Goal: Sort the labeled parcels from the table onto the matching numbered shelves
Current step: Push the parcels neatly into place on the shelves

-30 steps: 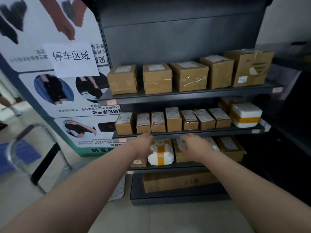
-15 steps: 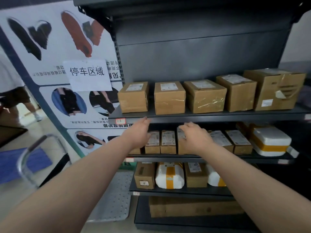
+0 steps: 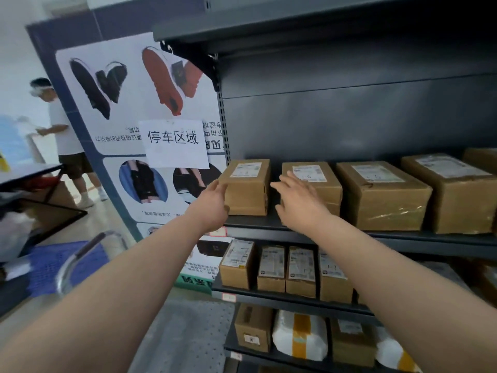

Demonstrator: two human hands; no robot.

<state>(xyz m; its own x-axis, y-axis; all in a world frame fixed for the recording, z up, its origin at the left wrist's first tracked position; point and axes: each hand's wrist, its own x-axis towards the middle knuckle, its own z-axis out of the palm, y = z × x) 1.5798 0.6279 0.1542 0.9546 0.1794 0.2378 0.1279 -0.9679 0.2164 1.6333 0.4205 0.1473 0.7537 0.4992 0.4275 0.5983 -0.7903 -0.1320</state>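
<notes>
Shelving unit (image 3: 349, 117): dark grey metal, plain.
Large parcels (image 3: 382, 200), on its upper shelf: tan-brown cardboard, white labels with black print.
Small parcels (image 3: 271, 267), one shelf down: same brown, white labels.
Padded parcel (image 3: 300, 335), one shelf lower again: white, banded with orange-yellow tape.
Shelf tags (image 3: 217, 232), on the unit's front edges: white, edged red.
Poster (image 3: 129, 103), left of the unit: white ground, dark blue border, black and red shoe pictures.
Paper sign (image 3: 173, 142), left of the unit: white, black characters.
Cart deck (image 3: 53, 265), farther left of the unit: blue.

I see leftmost box (image 3: 246, 185) on upper shelf (image 3: 403, 238) | left hand (image 3: 212, 204) at its left side | right hand (image 3: 298, 200) just right
</notes>
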